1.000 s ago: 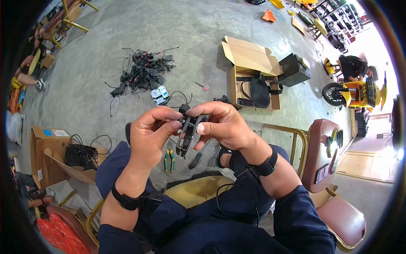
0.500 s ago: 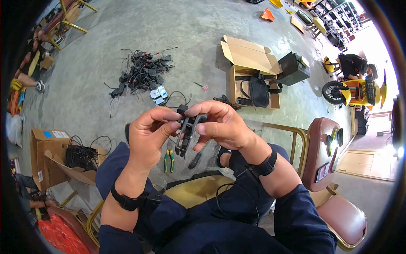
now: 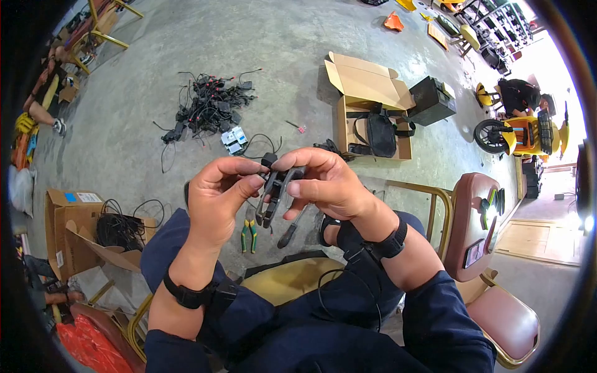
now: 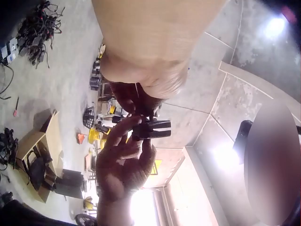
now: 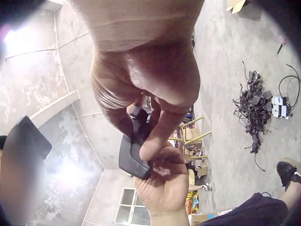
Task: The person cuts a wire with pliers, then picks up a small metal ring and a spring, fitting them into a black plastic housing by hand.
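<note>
A black part with two long prongs [image 3: 273, 196] hangs between both hands above the lap in the head view. My right hand [image 3: 326, 186] pinches its right side between thumb and fingers. Thumb and index finger of my left hand [image 3: 217, 196] pinch its left edge near the top. In the left wrist view the part [image 4: 157, 128] shows two parallel prongs. The right wrist view shows a broad dark face of the part [image 5: 134, 157]. What lies between the left fingertips is hard to see.
On the floor lie a pile of black cables [image 3: 211, 105], a white-blue block [image 3: 234, 140], green-handled pliers [image 3: 249, 236] and a screwdriver [image 3: 287, 236]. An opened carton [image 3: 367, 81] holds a black bag. A chair [image 3: 472, 217] stands at the right, a cable box [image 3: 71, 230] at the left.
The hands and the part have barely shifted; the left thumb sits slightly higher. In the background at far left, a person's arm has moved.
</note>
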A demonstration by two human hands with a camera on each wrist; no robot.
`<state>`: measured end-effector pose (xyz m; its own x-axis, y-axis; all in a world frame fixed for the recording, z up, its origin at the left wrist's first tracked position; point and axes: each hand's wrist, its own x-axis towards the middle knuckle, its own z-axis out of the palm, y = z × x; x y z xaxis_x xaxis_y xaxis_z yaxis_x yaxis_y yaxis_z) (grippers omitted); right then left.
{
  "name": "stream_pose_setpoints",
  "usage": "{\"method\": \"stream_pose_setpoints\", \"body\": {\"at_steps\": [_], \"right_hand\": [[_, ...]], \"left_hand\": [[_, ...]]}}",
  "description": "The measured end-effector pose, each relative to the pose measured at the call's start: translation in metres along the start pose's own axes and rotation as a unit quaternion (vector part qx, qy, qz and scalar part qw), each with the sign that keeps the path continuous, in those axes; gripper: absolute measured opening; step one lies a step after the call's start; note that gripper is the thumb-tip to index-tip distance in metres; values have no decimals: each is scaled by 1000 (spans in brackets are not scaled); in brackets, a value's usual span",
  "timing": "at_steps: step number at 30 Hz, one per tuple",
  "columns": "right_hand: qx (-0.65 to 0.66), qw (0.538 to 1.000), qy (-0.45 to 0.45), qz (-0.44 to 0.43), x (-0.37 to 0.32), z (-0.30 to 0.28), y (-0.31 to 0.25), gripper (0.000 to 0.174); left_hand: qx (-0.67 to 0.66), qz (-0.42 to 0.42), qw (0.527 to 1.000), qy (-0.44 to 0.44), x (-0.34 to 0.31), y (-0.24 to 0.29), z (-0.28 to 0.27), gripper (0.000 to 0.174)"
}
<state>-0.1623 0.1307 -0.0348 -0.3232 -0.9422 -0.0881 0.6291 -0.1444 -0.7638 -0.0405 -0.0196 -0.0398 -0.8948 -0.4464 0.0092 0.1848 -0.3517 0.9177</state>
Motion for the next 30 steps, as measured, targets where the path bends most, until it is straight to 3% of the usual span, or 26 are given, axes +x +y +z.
{"method": "stream_pose_setpoints", "body": {"at_steps": [11,30], "right_hand": [[-2,1000,-1,2,0,-1,2,30],[-15,1000,-3,6,0,0,2,30]], "left_hand": [[-61,-33,998,-2,1,0,-3,18],[-72,3,997,7,0,3,7,27]]}}
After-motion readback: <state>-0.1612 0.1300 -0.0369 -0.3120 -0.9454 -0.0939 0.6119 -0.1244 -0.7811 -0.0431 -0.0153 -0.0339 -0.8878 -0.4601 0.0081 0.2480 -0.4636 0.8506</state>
